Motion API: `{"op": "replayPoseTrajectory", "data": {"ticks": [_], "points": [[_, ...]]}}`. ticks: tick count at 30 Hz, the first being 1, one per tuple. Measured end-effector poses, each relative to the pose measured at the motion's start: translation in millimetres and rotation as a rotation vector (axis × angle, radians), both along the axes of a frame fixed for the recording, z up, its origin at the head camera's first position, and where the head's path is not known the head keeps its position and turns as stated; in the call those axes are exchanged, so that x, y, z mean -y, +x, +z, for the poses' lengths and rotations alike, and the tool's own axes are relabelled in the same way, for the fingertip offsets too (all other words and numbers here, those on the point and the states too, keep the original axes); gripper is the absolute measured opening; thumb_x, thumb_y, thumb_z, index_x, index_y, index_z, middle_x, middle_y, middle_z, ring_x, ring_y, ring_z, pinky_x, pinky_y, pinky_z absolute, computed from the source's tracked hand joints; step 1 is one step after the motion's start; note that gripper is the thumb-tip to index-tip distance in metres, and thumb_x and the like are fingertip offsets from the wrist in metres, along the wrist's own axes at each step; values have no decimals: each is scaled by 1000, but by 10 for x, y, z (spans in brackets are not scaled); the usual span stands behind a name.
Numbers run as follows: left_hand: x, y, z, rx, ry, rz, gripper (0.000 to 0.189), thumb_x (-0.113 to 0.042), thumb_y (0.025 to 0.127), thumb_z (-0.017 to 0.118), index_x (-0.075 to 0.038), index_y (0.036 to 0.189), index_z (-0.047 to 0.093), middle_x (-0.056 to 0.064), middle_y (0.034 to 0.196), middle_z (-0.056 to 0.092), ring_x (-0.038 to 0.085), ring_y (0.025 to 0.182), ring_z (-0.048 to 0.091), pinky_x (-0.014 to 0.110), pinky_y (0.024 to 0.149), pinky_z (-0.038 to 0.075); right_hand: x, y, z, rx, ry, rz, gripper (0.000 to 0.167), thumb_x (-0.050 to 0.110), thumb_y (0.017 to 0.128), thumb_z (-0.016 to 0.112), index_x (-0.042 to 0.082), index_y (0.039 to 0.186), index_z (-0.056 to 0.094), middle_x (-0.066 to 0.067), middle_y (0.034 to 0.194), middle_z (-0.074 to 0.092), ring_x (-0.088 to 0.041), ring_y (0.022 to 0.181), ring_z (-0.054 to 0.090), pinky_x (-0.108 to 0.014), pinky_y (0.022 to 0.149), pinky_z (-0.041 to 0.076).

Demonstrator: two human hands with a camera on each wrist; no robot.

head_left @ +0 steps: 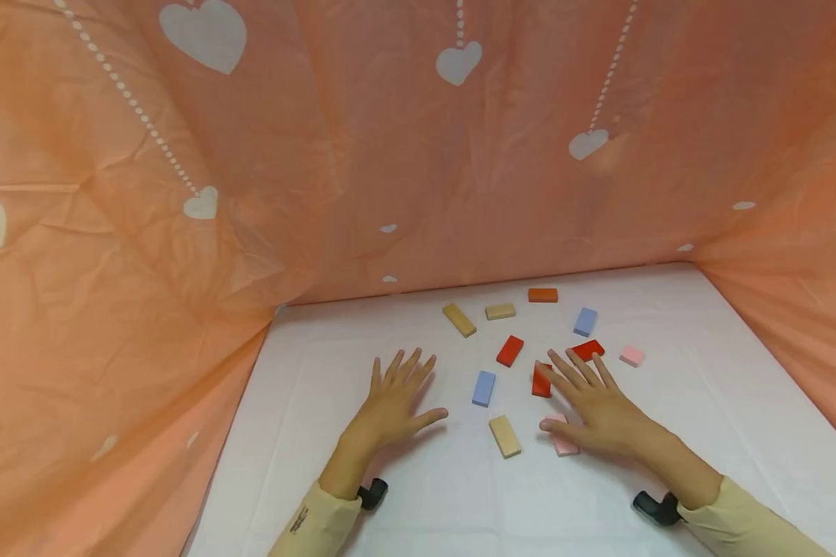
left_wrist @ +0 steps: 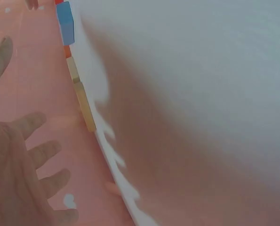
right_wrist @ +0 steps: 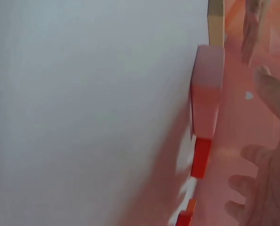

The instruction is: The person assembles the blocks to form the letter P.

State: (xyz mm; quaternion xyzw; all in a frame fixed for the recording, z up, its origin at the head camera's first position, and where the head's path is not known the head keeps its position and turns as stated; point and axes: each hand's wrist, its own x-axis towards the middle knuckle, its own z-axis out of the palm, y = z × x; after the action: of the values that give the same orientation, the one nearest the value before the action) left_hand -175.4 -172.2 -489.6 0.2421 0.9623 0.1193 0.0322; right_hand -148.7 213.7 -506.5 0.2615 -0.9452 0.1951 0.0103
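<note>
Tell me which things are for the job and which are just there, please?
Probably for the job, spread out on the white tablecloth:
three red blocks
one orange block
two blue blocks
two pink blocks
three tan blocks

Probably just there:
the white tablecloth
the heart-patterned orange sheet

Dim wrist views, soft shadows [left_wrist: 142,127]

Orange heart-print drape [head_left: 369,155] behind, both sides; white table [head_left: 460,495].
</note>
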Motion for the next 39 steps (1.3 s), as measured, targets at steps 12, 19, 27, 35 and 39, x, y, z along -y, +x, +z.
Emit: {"op": "replayPoseTrajectory", "data": {"ticks": [12,19,27,35,39], "points": [[-194,-217,-29,53,-18,-87,93,-69,100,60,-23,172,26,8,179,21,35,165,16,59,131,2,213,-6,-19,4,2,100,93,66,96,68,16,168,38,-16,175,30,-44,162,20,-58,131,1],[-296,-306,-19,105,24,-161,88,-61,100,67,-22,171,32,6,176,30,30,162,27,51,131,19,326,32,-15,60,-30,156,92,68,96,68,14,165,43,-12,172,37,-42,160,27,-61,129,16],[-445,-406,2,152,37,-215,79,-46,101,75,-20,167,41,4,168,44,26,156,38,46,127,31,402,80,13,153,-64,207,88,63,96,72,12,163,46,-12,170,40,-43,159,31,-65,125,26],[-568,-439,4,177,24,-239,75,-41,99,79,-20,164,47,5,160,52,25,147,49,43,122,39,462,116,-12,221,-97,235,83,60,96,74,13,160,50,-10,167,44,-41,155,36,-66,121,32],[-611,-432,-29,167,13,-243,74,-41,99,79,-20,163,48,4,155,55,23,141,53,40,119,43,489,134,-30,216,-85,242,78,54,97,76,11,158,53,-11,166,46,-41,154,39,-65,121,34]]}}
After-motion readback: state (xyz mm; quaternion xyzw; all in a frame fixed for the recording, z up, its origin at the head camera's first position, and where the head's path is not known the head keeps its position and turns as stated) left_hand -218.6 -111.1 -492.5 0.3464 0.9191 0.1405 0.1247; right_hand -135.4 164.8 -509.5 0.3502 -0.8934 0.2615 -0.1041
